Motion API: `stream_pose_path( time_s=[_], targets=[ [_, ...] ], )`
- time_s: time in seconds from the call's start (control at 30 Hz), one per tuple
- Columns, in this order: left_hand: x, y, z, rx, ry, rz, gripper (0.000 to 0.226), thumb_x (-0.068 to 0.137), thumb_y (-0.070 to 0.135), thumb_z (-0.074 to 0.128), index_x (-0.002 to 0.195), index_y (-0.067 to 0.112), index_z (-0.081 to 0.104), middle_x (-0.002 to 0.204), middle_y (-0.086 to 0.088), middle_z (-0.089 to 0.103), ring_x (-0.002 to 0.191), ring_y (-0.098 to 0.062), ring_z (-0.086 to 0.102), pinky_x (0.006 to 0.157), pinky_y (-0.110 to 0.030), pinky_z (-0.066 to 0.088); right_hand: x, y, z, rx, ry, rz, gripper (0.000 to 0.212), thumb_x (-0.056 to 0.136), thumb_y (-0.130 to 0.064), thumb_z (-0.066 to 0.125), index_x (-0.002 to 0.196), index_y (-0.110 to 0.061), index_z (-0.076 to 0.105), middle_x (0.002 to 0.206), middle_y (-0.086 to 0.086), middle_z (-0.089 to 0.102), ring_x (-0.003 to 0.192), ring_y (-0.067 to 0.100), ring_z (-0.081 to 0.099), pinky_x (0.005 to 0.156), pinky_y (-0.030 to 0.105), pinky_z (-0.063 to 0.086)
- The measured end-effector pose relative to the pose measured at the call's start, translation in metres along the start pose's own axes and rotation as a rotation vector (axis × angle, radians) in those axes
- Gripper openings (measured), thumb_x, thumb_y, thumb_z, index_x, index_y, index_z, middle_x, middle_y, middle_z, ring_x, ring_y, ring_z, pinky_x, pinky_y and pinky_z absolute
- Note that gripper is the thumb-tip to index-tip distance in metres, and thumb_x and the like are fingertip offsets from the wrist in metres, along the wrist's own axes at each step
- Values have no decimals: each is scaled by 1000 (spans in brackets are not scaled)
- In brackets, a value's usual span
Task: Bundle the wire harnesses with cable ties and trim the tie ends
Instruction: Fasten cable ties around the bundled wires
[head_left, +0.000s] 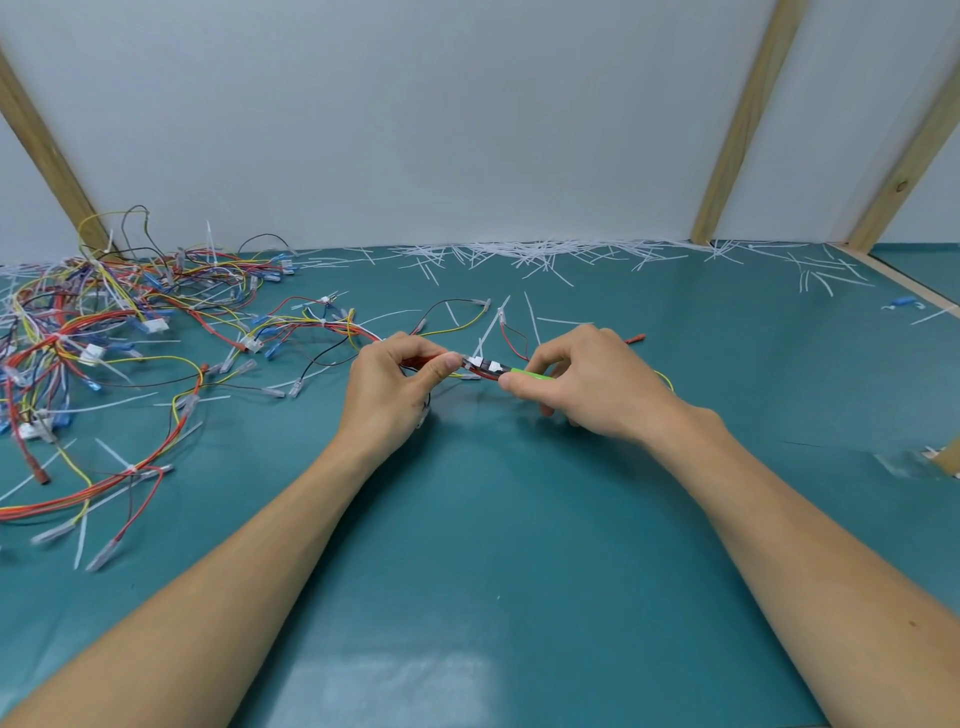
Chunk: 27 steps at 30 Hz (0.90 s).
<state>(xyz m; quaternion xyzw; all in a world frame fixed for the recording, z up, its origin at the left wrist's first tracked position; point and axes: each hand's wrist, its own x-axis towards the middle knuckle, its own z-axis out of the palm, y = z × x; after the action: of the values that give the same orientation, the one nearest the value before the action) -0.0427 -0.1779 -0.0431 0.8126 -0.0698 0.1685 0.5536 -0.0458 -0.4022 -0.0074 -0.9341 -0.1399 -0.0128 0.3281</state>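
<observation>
Just above the middle of the green surface (467, 545), the left hand (387, 387) pinched the wire harness (415, 360) while the right hand (582, 384) gripped green-handled cutters (527, 375) at its cable tie (485, 335), where a misplaced cut risked nicking a wire.

No legible text anywhere.

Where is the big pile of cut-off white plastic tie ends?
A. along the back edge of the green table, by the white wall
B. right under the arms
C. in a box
A: the cut white plastic tie ends lie strewn along the far edge of the green table, against the white wall.
</observation>
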Motion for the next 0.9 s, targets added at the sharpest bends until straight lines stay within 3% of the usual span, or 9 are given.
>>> stream_pose_path(
  time_s=[0.17,0.33,0.57,0.73,0.9],
  targets=[
    [0,0,0,9,0,0,17,89,21,76,76,32,73,73,11,62,63,2,53,63,-13,38,-1,-2,-1,1,-9,-8,41,78,-74,63,70,-36,75,60,-12,70,50,9,59,52,24,39],
    [0,0,0,8,7,-6,9,89,21,76,81,24,76,71,12,61,59,-1,52,59,-13,39,-2,-2,-1,18,-7,-19,33,78,-74,63,63,-47,74,58,-10,68,55,21,58,49,26,37],
    [-1,1,0,18,10,8,6,89,19,76,83,18,77,71,13,61,65,4,54,64,-9,38,-2,-2,-1,35,24,-35,32,77,-75,64,62,-49,74,53,-9,65,42,9,38,36,15,27],
    [0,0,-1,22,1,7,9,89,21,76,81,25,75,67,28,61,63,4,54,64,-11,38,-2,-2,-1,21,20,-27,36,79,-75,64,59,-46,73,51,-10,63,42,9,38,35,16,26],
    [0,-1,0,9,-1,3,11,89,22,76,79,27,74,67,26,61,59,2,52,60,-12,38,-2,-1,-1,-1,12,-10,38,80,-74,64,56,-45,71,53,-10,64,45,9,48,43,22,31]
  ],
)
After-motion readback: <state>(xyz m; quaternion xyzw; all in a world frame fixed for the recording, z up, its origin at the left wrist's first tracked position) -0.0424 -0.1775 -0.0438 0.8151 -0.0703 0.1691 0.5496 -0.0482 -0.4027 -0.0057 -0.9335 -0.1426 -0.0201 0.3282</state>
